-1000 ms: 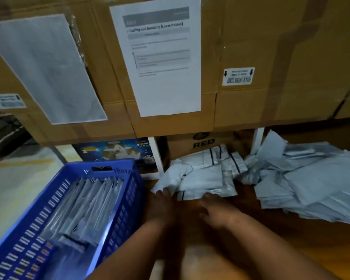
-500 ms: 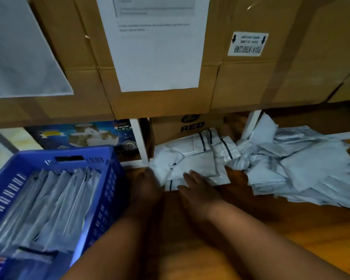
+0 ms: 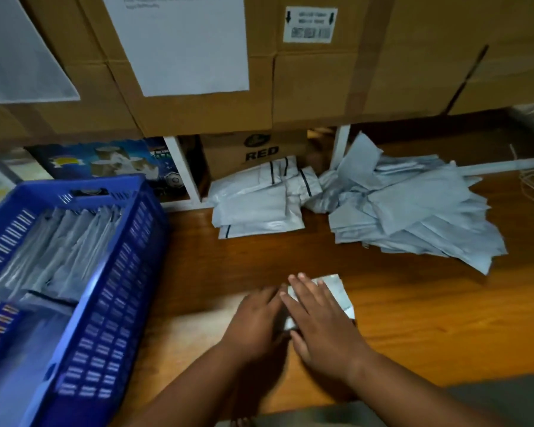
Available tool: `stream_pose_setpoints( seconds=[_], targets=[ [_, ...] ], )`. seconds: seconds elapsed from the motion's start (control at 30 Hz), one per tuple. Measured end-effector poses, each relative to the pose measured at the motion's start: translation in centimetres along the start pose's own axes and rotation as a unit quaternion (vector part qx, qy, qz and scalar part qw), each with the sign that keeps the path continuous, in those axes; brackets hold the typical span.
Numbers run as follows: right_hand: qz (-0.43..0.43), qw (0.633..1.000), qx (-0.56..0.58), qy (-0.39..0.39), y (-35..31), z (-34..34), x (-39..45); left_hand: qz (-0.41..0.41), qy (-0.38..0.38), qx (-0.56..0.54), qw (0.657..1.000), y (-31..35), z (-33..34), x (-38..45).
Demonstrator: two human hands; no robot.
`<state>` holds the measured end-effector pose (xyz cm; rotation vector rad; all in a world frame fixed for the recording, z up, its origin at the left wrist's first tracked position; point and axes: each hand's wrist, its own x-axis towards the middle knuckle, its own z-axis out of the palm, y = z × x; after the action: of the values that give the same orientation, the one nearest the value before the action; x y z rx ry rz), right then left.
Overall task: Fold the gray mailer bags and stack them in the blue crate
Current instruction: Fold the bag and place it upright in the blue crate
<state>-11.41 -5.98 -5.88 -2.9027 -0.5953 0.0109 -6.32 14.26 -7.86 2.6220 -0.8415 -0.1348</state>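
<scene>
Both your hands are flat on one gray mailer bag (image 3: 336, 291) lying on the wooden table (image 3: 429, 318), near the front edge. Your right hand (image 3: 324, 328) covers most of it, fingers straight and spread a bit, pressing down. Your left hand (image 3: 256, 322) sits just beside, touching the bag's left side; fingers look extended too, but that hand is blurred so can't tell the exact grip. Only the bag's far right corner and a sliver btwn the hands show.

Blue crate (image 3: 111, 303) is at your left on the table, w/ folded bags (image 3: 59, 248) stacked on edge inside. Small pile of flat bags (image 3: 256, 208) lies at the back center, against a cardboard box marked RED (image 3: 256, 151). Bigger loose heap (image 3: 413, 211) is to the right of it, well apart from your hands. Stacked cartons (image 3: 321, 87) w/ paper sheets (image 3: 185, 44) taped on sit above.
</scene>
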Motion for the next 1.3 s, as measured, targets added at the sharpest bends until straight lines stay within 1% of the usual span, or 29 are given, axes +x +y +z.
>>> stream_pose_setpoints(
  seconds=[0.1, 0.17, 0.23, 0.33, 0.43, 0.5, 0.63, 0.73, 0.8, 0.87, 0.93, 1.03, 1.1, 1.17, 1.23, 1.3],
  targets=[
    [0.011, 0.999, 0.0, -0.038, 1.2, 0.8, -3.8, 0.038, 0.014, -0.016, 0.999, 3.9, 1.9, -1.9],
    [0.0, 0.999, -0.012, -0.052, 2.1, 1.5, -6.3, 0.044, 0.015, -0.011, 0.999, 6.1, 3.3, -3.5],
    [-0.016, 0.998, -0.017, -0.063, 2.8, 2.1, -8.2, 0.025, -0.004, 0.035, 0.999, 7.6, 4.9, -5.2],
    [-0.029, 0.997, -0.014, -0.067, 3.6, 2.2, -9.7, -0.028, -0.024, 0.104, 0.994, 9.2, 6.8, -7.2],
    [-0.032, 0.997, -0.02, -0.071, 3.8, 1.9, -10.1, -0.068, -0.041, 0.116, 0.99, 10.3, 6.7, -7.4],
    [-0.028, 0.998, -0.014, -0.062, 3.6, 1.6, -9.9, -0.075, -0.041, 0.108, 0.99, 10.5, 6.1, -7.4],
    [-0.007, 0.999, -0.017, -0.043, 3.3, 0.7, -8.4, -0.108, 0.012, 0.093, 0.99, 10.6, 4.7, -7.5],
    [0.006, 0.999, -0.014, -0.029, 3.1, -0.5, -6.7, -0.139, 0.026, 0.046, 0.989, 10.5, 4.8, -7.2],
    [0.026, 0.999, -0.022, -0.028, 2.8, -0.8, -5.8, -0.171, 0.046, 0.011, 0.984, 10.3, 4.8, -6.9],
    [0.061, 0.997, -0.017, -0.032, 2.4, -0.6, -5.1, -0.192, 0.059, 0.008, 0.98, 9.9, 4.4, -6.2],
    [0.089, 0.995, -0.015, -0.049, 2.2, 0.1, -4.5, -0.196, 0.054, 0.02, 0.979, 9.1, 3.9, -4.9],
    [0.1, 0.992, 0.002, -0.083, 1.9, 1.4, -4.1, -0.169, 0.029, 0.035, 0.985, 7.6, 4.0, -2.7],
    [0.085, 0.993, 0.007, -0.078, 1.9, 1.9, -3.6, -0.151, 0.007, 0.032, 0.988, 7.1, 4.5, -2.0],
    [0.053, 0.996, 0.001, -0.078, 2.3, 2.1, -3.1, -0.161, -0.015, 0.02, 0.987, 7.1, 5.0, -2.2],
    [0.031, 0.996, 0.001, -0.082, 2.6, 2.2, -2.7, -0.171, -0.013, 0.018, 0.985, 7.3, 5.2, -2.5],
    [0.03, 0.996, 0.008, -0.08, 2.5, 2.2, -2.4, -0.182, -0.008, 0.014, 0.983, 7.5, 5.1, -2.5]
  ],
)
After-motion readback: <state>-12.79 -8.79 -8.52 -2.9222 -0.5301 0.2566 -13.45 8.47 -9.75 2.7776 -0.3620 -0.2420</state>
